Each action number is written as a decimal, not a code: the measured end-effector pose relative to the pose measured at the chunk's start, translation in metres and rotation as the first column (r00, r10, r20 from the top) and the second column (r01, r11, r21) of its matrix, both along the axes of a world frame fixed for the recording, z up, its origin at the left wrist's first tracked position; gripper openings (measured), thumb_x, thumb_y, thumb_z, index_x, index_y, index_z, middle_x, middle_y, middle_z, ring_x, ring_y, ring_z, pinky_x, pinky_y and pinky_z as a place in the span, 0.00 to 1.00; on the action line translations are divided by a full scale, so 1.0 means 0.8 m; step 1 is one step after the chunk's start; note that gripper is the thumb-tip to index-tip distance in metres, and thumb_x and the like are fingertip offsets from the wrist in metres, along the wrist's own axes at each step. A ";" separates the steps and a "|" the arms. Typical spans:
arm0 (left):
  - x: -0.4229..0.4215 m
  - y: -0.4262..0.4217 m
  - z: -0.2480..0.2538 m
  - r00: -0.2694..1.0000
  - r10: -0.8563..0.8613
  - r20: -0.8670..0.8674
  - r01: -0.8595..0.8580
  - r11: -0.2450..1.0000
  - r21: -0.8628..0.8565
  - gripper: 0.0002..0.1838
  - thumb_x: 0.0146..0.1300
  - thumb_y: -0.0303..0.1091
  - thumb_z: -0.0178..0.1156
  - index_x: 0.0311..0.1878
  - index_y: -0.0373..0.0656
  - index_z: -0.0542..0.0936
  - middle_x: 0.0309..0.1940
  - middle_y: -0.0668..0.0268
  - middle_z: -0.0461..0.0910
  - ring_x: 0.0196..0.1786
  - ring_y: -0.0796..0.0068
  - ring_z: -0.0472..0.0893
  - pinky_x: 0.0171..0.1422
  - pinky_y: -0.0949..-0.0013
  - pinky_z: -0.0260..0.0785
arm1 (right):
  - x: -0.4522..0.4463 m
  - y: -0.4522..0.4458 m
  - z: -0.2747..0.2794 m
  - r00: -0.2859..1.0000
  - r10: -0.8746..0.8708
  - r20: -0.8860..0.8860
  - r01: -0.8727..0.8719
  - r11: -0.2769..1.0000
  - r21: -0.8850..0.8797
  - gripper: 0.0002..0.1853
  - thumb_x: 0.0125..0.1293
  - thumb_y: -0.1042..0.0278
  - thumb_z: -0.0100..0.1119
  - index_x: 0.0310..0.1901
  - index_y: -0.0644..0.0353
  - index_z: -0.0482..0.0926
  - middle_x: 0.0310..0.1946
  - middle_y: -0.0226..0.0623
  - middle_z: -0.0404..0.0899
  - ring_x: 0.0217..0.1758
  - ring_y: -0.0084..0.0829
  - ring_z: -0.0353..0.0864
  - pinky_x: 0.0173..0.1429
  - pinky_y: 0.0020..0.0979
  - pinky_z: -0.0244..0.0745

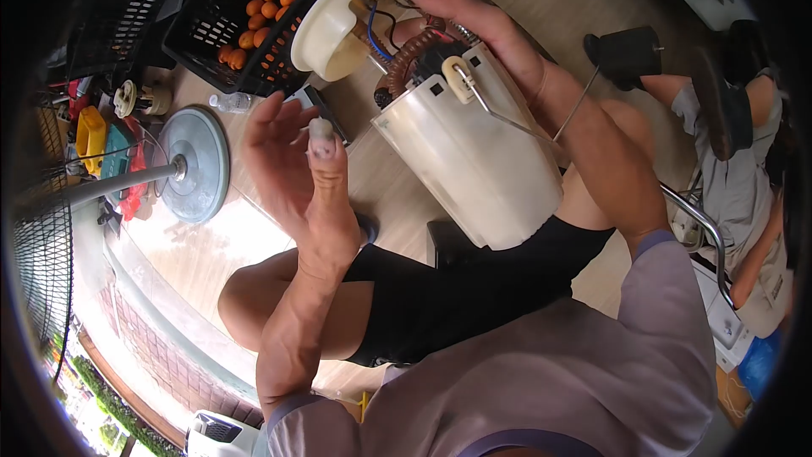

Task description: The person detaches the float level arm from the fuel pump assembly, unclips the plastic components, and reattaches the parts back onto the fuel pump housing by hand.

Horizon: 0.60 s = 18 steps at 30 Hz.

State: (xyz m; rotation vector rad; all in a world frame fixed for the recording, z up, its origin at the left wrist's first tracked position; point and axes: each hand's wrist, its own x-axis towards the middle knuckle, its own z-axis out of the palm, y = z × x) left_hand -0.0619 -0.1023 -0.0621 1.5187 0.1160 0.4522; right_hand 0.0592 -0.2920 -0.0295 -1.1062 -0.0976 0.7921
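the right hand [503, 38] grasps a white canister [474, 169] near its upper end, thumb against the cream flange [317, 34], a brown coiled hose [412, 57] showing between. the canister hangs tilted over the black shorts [482, 283]. the left hand [300, 182] is free of it, fingers loosely spread (a pale patch on its thumb tip is unclear), near a black crate [201, 30] of orange fruit [270, 9].
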 end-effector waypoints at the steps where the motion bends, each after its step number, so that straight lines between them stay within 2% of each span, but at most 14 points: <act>1: 0.002 0.005 -0.004 0.973 -0.158 -0.168 0.131 0.978 -0.162 0.39 0.73 0.51 0.63 0.76 0.37 0.60 0.64 0.56 0.70 0.61 0.66 0.75 0.68 0.62 0.66 | 0.000 -0.002 0.010 0.999 0.004 -0.039 -0.002 0.999 0.047 0.31 0.71 0.42 0.59 0.59 0.65 0.77 0.39 0.40 0.89 0.36 0.23 0.90 0.42 0.25 0.87; 2: 0.001 0.001 -0.010 0.915 -0.319 -0.247 0.217 0.905 -0.366 0.43 0.73 0.56 0.61 0.78 0.37 0.56 0.65 0.54 0.69 0.66 0.62 0.74 0.72 0.60 0.64 | -0.001 -0.004 0.010 0.999 0.014 -0.036 -0.012 0.998 0.055 0.30 0.72 0.43 0.59 0.59 0.65 0.77 0.40 0.40 0.88 0.36 0.23 0.90 0.42 0.25 0.87; 3: -0.005 -0.004 -0.021 0.857 -0.474 -0.204 0.290 0.770 -0.568 0.47 0.72 0.61 0.58 0.80 0.39 0.54 0.67 0.55 0.69 0.70 0.60 0.71 0.75 0.56 0.62 | 0.000 -0.005 0.008 0.999 0.024 -0.035 -0.021 0.998 0.067 0.30 0.72 0.43 0.59 0.59 0.65 0.77 0.40 0.40 0.88 0.36 0.23 0.90 0.42 0.25 0.87; 4: -0.004 -0.013 -0.025 0.751 -0.646 -0.137 0.374 0.587 -0.718 0.53 0.67 0.69 0.59 0.80 0.39 0.54 0.72 0.56 0.67 0.72 0.59 0.70 0.77 0.53 0.61 | 0.001 -0.005 0.006 0.999 0.034 -0.034 -0.031 0.996 0.078 0.29 0.72 0.44 0.58 0.59 0.65 0.77 0.41 0.40 0.88 0.36 0.24 0.90 0.41 0.25 0.87; 5: -0.014 -0.014 -0.034 0.647 -0.748 -0.150 0.389 0.492 -0.779 0.59 0.60 0.75 0.61 0.80 0.41 0.54 0.75 0.57 0.64 0.74 0.59 0.69 0.79 0.52 0.58 | 0.002 -0.003 0.006 0.990 0.136 -0.043 -0.132 0.988 0.084 0.30 0.72 0.43 0.59 0.59 0.64 0.77 0.42 0.39 0.88 0.37 0.22 0.90 0.44 0.25 0.87; 6: -0.016 -0.023 -0.026 0.602 -0.792 -0.100 0.476 0.457 -0.751 0.63 0.53 0.78 0.65 0.80 0.42 0.55 0.75 0.57 0.65 0.74 0.59 0.69 0.78 0.51 0.60 | -0.001 0.001 0.007 0.996 0.086 -0.024 -0.084 0.994 0.067 0.30 0.73 0.44 0.58 0.63 0.64 0.74 0.48 0.42 0.86 0.42 0.29 0.90 0.48 0.29 0.87; 8: -0.020 -0.029 -0.020 0.612 -0.790 -0.022 0.431 0.357 -0.829 0.62 0.53 0.75 0.68 0.79 0.42 0.57 0.73 0.57 0.67 0.73 0.59 0.70 0.77 0.52 0.64 | -0.011 0.011 0.012 1.000 -0.021 0.015 0.021 0.999 0.031 0.32 0.75 0.46 0.56 0.70 0.63 0.68 0.59 0.47 0.81 0.50 0.43 0.89 0.55 0.37 0.86; 9: -0.018 -0.028 -0.023 0.624 -0.781 -0.013 0.422 0.351 -0.836 0.60 0.53 0.72 0.70 0.78 0.42 0.58 0.72 0.57 0.68 0.73 0.58 0.71 0.76 0.51 0.65 | -0.002 0.008 0.007 0.996 0.079 -0.045 -0.074 0.993 0.094 0.33 0.75 0.46 0.57 0.70 0.63 0.67 0.63 0.46 0.77 0.53 0.45 0.88 0.59 0.38 0.85; 12: -0.002 -0.021 -0.027 0.672 -0.740 0.023 0.412 0.349 -0.842 0.55 0.55 0.64 0.74 0.76 0.41 0.60 0.69 0.58 0.72 0.71 0.58 0.73 0.75 0.51 0.66 | 0.003 0.018 0.012 0.999 0.030 -0.016 -0.028 0.995 0.096 0.34 0.73 0.45 0.58 0.70 0.63 0.68 0.60 0.44 0.79 0.52 0.41 0.89 0.58 0.36 0.84; 13: 0.003 -0.023 -0.024 0.692 -0.721 0.042 0.411 0.346 -0.843 0.54 0.55 0.62 0.74 0.76 0.41 0.61 0.68 0.58 0.73 0.70 0.58 0.74 0.74 0.51 0.66 | 0.007 0.028 0.015 0.993 -0.079 0.085 0.074 0.996 0.056 0.36 0.72 0.43 0.60 0.68 0.66 0.68 0.56 0.46 0.80 0.48 0.35 0.89 0.57 0.34 0.84; 15: 0.010 -0.024 -0.016 0.728 -0.681 0.087 0.384 0.299 -0.873 0.48 0.56 0.53 0.75 0.74 0.40 0.63 0.65 0.57 0.75 0.68 0.58 0.75 0.74 0.51 0.67 | 0.017 0.032 0.025 0.995 -0.021 0.095 0.018 0.999 0.039 0.37 0.71 0.43 0.61 0.67 0.68 0.68 0.52 0.47 0.82 0.46 0.33 0.89 0.56 0.33 0.84; 16: 0.009 -0.024 -0.014 0.748 -0.662 0.047 0.369 0.356 -0.858 0.48 0.55 0.55 0.75 0.73 0.41 0.66 0.63 0.58 0.77 0.66 0.58 0.77 0.73 0.50 0.68 | 0.021 0.035 0.026 0.996 0.015 0.093 -0.017 1.000 0.025 0.37 0.71 0.43 0.61 0.67 0.69 0.68 0.51 0.48 0.83 0.45 0.32 0.89 0.55 0.33 0.85; 17: 0.009 -0.023 -0.013 0.771 -0.637 0.009 0.351 0.413 -0.841 0.48 0.54 0.58 0.75 0.71 0.42 0.68 0.61 0.58 0.78 0.65 0.57 0.78 0.72 0.50 0.69 | 0.026 0.037 0.025 0.991 0.010 0.137 -0.011 1.000 0.007 0.35 0.71 0.43 0.61 0.62 0.71 0.73 0.44 0.46 0.86 0.45 0.29 0.89 0.55 0.31 0.84; 18: 0.010 -0.021 -0.012 0.793 -0.608 -0.027 0.332 0.469 -0.818 0.47 0.53 0.60 0.76 0.70 0.42 0.71 0.60 0.58 0.80 0.64 0.57 0.79 0.71 0.49 0.71 | 0.030 0.038 0.026 0.966 0.018 0.256 -0.002 0.998 -0.061 0.34 0.71 0.42 0.60 0.60 0.71 0.75 0.44 0.45 0.86 0.45 0.28 0.89 0.54 0.31 0.84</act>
